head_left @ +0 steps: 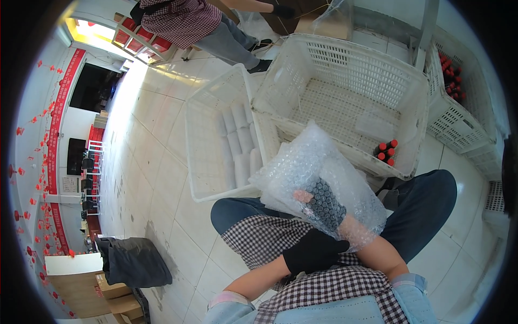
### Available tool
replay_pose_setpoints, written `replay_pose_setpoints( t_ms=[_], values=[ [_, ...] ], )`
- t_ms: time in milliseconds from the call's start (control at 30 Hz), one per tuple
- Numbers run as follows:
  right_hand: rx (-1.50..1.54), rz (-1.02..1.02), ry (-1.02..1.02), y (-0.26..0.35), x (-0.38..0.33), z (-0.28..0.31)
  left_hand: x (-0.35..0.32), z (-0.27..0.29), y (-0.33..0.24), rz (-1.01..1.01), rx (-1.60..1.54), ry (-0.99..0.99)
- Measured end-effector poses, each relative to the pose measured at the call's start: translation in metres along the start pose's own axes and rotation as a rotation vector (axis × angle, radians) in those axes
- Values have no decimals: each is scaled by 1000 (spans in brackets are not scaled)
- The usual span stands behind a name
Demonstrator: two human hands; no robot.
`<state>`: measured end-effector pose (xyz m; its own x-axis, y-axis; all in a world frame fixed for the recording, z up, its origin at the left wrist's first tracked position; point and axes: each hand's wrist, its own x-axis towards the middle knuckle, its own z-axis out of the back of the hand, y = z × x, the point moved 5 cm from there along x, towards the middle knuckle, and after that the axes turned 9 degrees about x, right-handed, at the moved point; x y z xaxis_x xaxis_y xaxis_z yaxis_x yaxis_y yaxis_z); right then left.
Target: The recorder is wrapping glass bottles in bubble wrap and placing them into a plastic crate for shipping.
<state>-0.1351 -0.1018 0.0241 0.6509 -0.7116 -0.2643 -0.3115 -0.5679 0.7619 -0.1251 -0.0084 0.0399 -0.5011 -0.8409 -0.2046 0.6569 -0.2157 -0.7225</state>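
Note:
A clear bubble-wrap bag [286, 167] lies across my lap and rises over the rim of the crate in front. My right hand [322, 202] is inside the bag, in a dark glove with pinkish bare fingertips. Seen through the bubbles, its fingers look stretched out, though the wrap blurs them. My left hand [314, 251], in a black glove, is closed at the bag's near edge beside my right wrist. Its fingertips are partly hidden.
Ahead, a large white crate [337, 46] holds several red-capped bottles [386, 151]. Left of it, a white bin [197, 146] contains several wrapped pieces [234, 141]. Another crate [458, 116] with red-capped items stands at right. A person [183, 27] stands beyond; a dark bag [137, 263] sits left.

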Motion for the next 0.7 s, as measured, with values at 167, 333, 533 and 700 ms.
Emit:
replay_pose_setpoints(
  t_ms=[167,333,533,700],
  values=[
    [-50,-102,-102,5,6,3,6,5,-11,-106,243,138],
    [-127,59,-250,-11,15,27,11,-3,-18,-80,285,253],
    [-117,-269,-203,-4,-10,32,1,77,22,-30,-604,-358],
    [-569,-15,74,-14,-40,24,18,100,74,202,-656,-363]
  ],
)
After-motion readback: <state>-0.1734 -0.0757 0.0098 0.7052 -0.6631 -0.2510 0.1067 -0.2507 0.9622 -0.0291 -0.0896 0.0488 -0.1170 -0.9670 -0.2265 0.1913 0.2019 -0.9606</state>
